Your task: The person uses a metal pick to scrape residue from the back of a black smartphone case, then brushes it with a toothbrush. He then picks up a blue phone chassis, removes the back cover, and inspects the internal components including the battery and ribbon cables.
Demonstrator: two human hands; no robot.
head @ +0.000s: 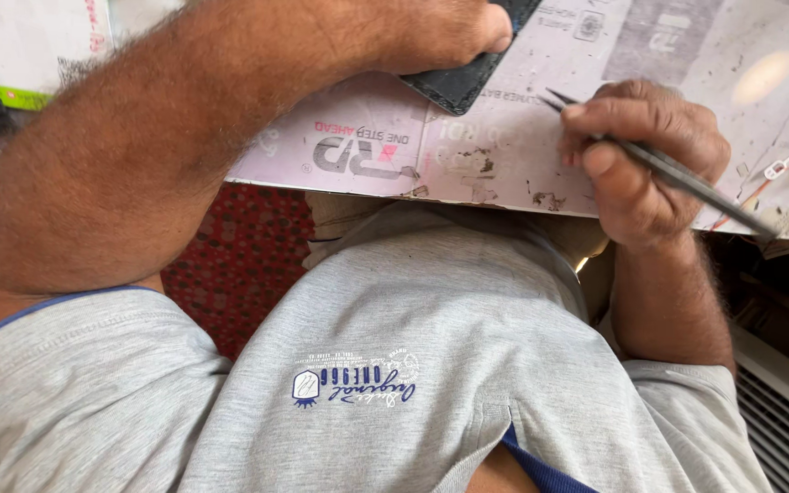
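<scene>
Tweezers [678, 178] sit pinched in my right hand [646, 160], long axis slanting from near right to tips at far left, aimed toward the dark case [454, 84] my left hand [445, 32] presses onto the counter [504, 137].

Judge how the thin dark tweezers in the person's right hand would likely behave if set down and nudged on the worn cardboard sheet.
The tweezers look slim and metallic, so probably light and stiff. Their flat, narrow arms suggest they would slide rather than roll. The right hand pinches them near the fine tips, which may bend if dropped on the cardboard sheet.
</scene>
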